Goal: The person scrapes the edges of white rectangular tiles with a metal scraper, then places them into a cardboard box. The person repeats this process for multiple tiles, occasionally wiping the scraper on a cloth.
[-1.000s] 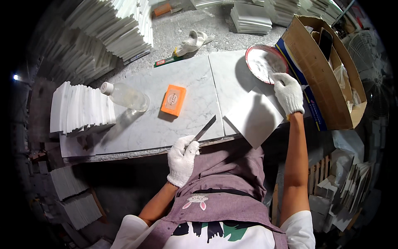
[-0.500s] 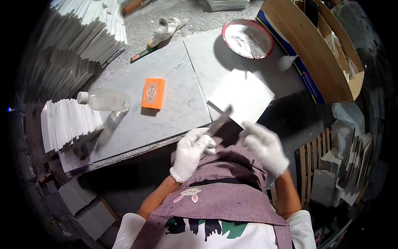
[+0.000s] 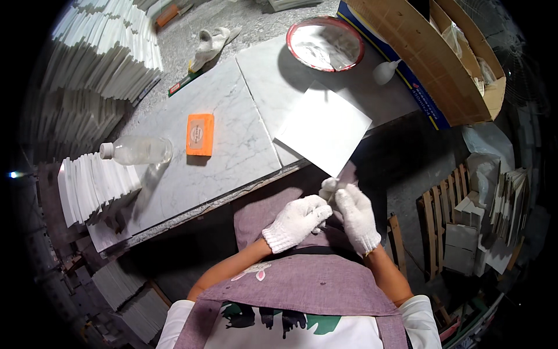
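Both my hands wear white knit gloves and meet in front of my apron, just off the table's front edge. My left hand (image 3: 296, 221) is closed, its fingertips against the right hand's fingers; what lies inside it is hidden. My right hand (image 3: 357, 218) has its fingers pressed together around a thin flat tool (image 3: 347, 174), whose greyish blade shows past the fingertips. Just beyond them a white square tile (image 3: 325, 128) lies on the table, one corner jutting over the edge toward my hands.
On the marble-topped table (image 3: 232, 157) are an orange hand-pad block (image 3: 200, 135), a clear bottle (image 3: 139, 150) and a red-rimmed bowl (image 3: 325, 43) of white material. A white squeeze bulb (image 3: 386, 72) sits by a cardboard box (image 3: 430, 55). Stacked white tiles (image 3: 96, 186) stand at left.
My left hand, which held the thin flat tool, has moved right to meet my right hand. The tool's blade now shows at the right fingertips. The view has shifted slightly.
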Motion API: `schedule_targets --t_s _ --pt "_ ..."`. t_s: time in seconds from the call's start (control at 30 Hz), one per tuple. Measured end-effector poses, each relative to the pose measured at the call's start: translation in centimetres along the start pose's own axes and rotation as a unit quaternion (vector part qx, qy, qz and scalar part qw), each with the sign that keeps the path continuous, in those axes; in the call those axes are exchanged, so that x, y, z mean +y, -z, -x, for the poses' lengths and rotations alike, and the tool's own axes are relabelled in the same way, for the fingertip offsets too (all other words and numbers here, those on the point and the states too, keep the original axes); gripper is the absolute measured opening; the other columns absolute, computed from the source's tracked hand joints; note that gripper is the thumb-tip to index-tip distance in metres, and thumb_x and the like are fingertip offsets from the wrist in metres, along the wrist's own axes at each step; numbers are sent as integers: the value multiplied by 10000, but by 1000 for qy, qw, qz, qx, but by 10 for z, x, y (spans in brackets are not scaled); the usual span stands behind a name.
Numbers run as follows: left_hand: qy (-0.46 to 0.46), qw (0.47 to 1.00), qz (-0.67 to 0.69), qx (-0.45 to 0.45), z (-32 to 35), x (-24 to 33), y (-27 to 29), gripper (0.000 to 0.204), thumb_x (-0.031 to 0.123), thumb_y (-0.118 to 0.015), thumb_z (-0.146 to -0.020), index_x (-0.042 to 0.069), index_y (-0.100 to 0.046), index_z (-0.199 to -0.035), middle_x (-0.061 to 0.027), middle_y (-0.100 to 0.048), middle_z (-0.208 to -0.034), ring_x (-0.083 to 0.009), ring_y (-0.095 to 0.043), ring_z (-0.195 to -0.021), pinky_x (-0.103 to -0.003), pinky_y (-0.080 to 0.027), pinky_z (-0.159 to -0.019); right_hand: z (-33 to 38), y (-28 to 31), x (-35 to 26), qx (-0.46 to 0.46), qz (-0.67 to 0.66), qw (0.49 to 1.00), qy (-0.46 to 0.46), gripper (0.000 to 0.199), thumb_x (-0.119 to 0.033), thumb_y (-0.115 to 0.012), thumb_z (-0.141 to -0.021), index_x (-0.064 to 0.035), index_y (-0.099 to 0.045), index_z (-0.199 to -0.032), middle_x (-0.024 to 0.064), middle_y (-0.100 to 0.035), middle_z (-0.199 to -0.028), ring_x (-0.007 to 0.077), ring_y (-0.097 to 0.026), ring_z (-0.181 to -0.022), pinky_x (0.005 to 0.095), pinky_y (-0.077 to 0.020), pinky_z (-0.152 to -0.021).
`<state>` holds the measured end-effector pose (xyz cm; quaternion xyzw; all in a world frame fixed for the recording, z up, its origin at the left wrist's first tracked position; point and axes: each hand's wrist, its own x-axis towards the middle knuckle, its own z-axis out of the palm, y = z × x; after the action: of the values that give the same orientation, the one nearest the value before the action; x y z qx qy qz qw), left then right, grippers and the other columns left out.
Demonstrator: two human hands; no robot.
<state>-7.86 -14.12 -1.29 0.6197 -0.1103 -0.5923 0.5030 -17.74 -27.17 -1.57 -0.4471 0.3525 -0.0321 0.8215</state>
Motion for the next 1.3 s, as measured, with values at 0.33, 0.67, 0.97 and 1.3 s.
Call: schedule_targets --t_s 0.33,0.67,0.97,1.3 --pt "15 965 249 85 -50 -9 9 224 211 -569 -944 9 -536 -1035 -102 -573 -956 -197 -607 -889 -309 -505 -732 -21 45 -6 100 -153 982 46 246 -239 -454 -998 -47 -510 -1141 -6 -517 -798 68 -472 -660 210 -402 -568" --pt "-17 890 454 16 -91 -16 -2 244 127 -581 -923 -16 -535 -1116 -153 -598 -1068 -261 -611 -968 -375 -526 -854 -24 56 5 113 -122 986 33 325 -174 -511 -965 -12 -494 -1247 44 -582 -1058 103 -573 -880 264 -489 -775" --pt "-53 908 414 21 -30 -4 12 393 130 -616 -890 -67 -485 -1205 -200 -597 -1083 -270 -617 -939 -385 -519 -831 -28 66 11 30 -203 977 52 330 -230 -539 -949 -31 -508 -1211 64 -584 -1132 172 -591 -967 312 -492 -833" --pt "-98 919 378 61 15 -20 29 344 85 -651 -859 -114 -544 -1118 -212 -638 -1033 -285 -662 -905 -393 -549 -813 -43 13 -17 -174 -346 921 42 184 -303 -571 -925 -152 -592 -1029 43 -506 -1292 267 -472 -1193 440 -370 -1003"
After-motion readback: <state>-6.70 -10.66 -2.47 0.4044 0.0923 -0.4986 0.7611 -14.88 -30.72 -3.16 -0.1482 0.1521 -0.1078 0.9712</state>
